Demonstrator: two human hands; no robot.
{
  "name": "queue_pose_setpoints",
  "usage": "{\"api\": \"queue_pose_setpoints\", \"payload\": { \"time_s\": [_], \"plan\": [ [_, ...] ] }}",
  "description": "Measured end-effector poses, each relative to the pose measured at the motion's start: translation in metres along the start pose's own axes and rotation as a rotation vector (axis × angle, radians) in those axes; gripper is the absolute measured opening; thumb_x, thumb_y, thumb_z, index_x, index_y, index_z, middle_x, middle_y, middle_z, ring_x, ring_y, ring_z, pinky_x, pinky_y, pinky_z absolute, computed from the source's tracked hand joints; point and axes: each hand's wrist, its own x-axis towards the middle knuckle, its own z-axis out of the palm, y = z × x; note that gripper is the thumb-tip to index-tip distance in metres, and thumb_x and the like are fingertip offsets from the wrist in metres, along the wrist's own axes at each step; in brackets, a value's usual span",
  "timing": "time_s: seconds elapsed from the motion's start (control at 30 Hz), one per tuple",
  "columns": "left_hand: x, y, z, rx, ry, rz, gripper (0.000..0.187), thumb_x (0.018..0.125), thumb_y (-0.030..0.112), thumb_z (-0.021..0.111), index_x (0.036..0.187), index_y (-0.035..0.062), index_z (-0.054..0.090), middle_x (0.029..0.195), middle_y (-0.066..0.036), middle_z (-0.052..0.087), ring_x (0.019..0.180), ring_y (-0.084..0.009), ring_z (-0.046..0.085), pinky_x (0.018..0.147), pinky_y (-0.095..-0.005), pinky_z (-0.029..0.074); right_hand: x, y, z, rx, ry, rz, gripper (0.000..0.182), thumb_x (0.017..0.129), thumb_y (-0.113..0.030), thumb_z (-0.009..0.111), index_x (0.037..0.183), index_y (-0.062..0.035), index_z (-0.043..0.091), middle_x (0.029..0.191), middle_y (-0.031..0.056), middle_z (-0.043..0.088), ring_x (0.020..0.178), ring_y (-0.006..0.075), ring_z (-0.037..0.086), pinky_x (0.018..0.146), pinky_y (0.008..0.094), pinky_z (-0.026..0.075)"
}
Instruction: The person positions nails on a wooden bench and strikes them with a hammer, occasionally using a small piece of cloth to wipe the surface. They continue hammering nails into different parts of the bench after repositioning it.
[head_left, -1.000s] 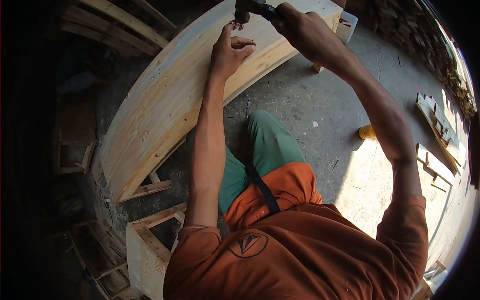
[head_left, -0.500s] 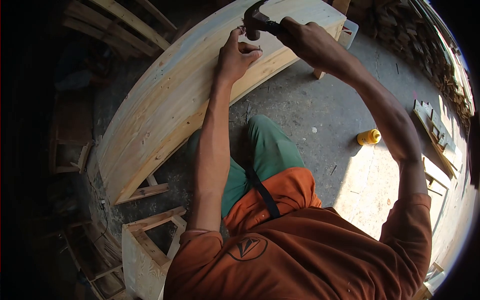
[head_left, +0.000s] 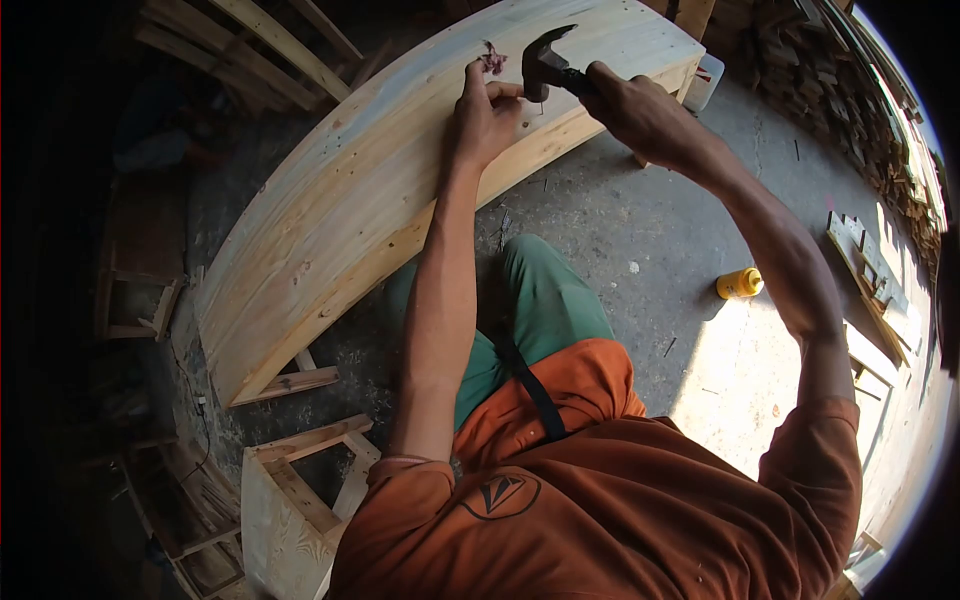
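Observation:
In my right hand (head_left: 640, 115) is a claw hammer (head_left: 545, 65), gripped by its dark handle. Its head hangs just over a thin nail (head_left: 542, 107) that stands up from the wooden panel (head_left: 350, 190). My left hand (head_left: 488, 125) rests on the panel to the left of the hammer, thumb and forefinger spread apart. One fingertip is right at a small reddish, crumpled bunch (head_left: 492, 58) lying on the wood. The panel is long and pale, with one curved edge.
A yellow bottle (head_left: 739, 283) is on the concrete floor to the right. Wooden frames (head_left: 305, 440) lie at the lower left, and stacked planks (head_left: 850, 90) line the upper right. A white container (head_left: 705, 82) sits beyond the panel's far end.
The hammer and my right hand have shifted slightly right. My left thumb has drawn back from the nail, which now shows standing by the hammer head. The view has shifted a little.

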Motion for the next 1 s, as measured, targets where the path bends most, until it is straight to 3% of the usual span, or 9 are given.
{"api": "queue_pose_setpoints", "payload": {
  "time_s": [0.23,0.3,0.37,0.5,0.6,0.77,0.83,0.9,1.0],
  "plan": [
    [0.001,-0.001,0.000,-0.177,0.058,-0.023,0.048,0.085,-0.008,0.047,0.130,0.0015,0.031,0.112,-0.017,0.062,0.096,-0.0186,0.060,0.091,-0.0315,0.048,0.008,-0.018,-0.019,0.005,0.381,-0.013,0.028,0.106,-0.027,0.045,0.112,0.0000,0.049,0.061,0.0124,0.058,0.049,0.0255,0.061,0.046,0.0424,0.043],
    [0.001,-0.001,0.000,-0.146,0.072,-0.012,0.049,0.086,-0.007,0.048,0.132,0.0015,0.031,0.111,-0.016,0.062,0.095,-0.0183,0.060,0.089,-0.0315,0.049,0.005,0.005,0.005,0.028,-0.024,-0.007,0.028,0.106,-0.026,0.045,0.113,0.0001,0.049,0.062,0.0141,0.059,0.049,0.0254,0.061,0.046,0.0419,0.043],
    [0.000,0.002,0.000,-0.024,0.063,0.015,0.046,0.086,-0.007,0.050,0.129,0.0008,0.034,0.111,-0.017,0.060,0.093,-0.0183,0.060,0.089,-0.0312,0.049,0.018,0.013,-0.014,-0.050,-0.066,0.023,0.027,0.106,-0.027,0.045,0.111,-0.0005,0.050,0.063,0.0137,0.059,0.049,0.0241,0.060,0.047,0.0409,0.043],
    [0.005,-0.011,0.003,-0.180,0.108,0.039,0.043,0.088,-0.008,0.049,0.128,0.0000,0.037,0.112,-0.014,0.058,0.093,-0.0170,0.062,0.086,-0.0315,0.051,0.018,-0.029,-0.034,0.014,0.542,-0.200,0.027,0.105,-0.026,0.046,0.108,0.0014,0.048,0.061,0.0158,0.058,0.050,0.0329,0.058,0.048,0.0448,0.042],
    [0.008,-0.002,0.001,-0.132,0.138,0.053,0.042,0.087,-0.009,0.050,0.126,0.0000,0.037,0.113,-0.014,0.057,0.093,-0.0164,0.062,0.087,-0.0319,0.051,0.001,0.000,0.010,0.006,-0.074,0.061,0.026,0.104,-0.027,0.047,0.105,-0.0006,0.048,0.060,0.0187,0.059,0.054,0.0361,0.062,0.051,0.0515,0.042],
    [0.001,0.002,0.000,-0.101,0.121,-0.008,0.041,0.087,-0.006,0.050,0.125,-0.0003,0.037,0.115,-0.016,0.057,0.095,-0.0188,0.064,0.088,-0.0320,0.050,0.007,-0.030,-0.027,0.050,0.213,0.117,0.028,0.105,-0.029,0.045,0.113,-0.0020,0.047,0.066,0.0208,0.063,0.053,0.0353,0.063,0.050,0.0495,0.044],
    [0.001,-0.004,0.001,-0.099,0.124,0.006,0.040,0.088,-0.003,0.051,0.126,0.0002,0.037,0.116,-0.016,0.057,0.096,-0.0190,0.064,0.089,-0.0324,0.050,0.005,-0.035,-0.020,0.146,0.574,-0.033,0.026,0.105,-0.028,0.045,0.114,-0.0035,0.044,0.062,0.0188,0.060,0.050,0.0336,0.061,0.049,0.0487,0.043],
    [0.000,0.001,-0.001,-0.120,0.138,-0.006,0.040,0.088,-0.001,0.051,0.125,0.0006,0.037,0.119,-0.016,0.055,0.097,-0.0190,0.063,0.090,-0.0331,0.049,-0.009,-0.012,0.006,0.023,0.077,0.145,0.026,0.105,-0.028,0.046,0.112,-0.0031,0.045,0.059,0.0160,0.058,0.051,0.0329,0.061,0.049,0.0486,0.044],
    [0.004,-0.007,0.003,-0.188,0.170,0.023,0.040,0.088,0.001,0.051,0.125,0.0000,0.037,0.121,-0.015,0.053,0.099,-0.0193,0.061,0.091,-0.0343,0.049,0.004,0.000,-0.007,0.031,-0.015,0.135,0.028,0.105,-0.030,0.047,0.107,-0.0016,0.046,0.056,0.0143,0.056,0.048,0.0322,0.060,0.047,0.0472,0.042]
  ]
}}
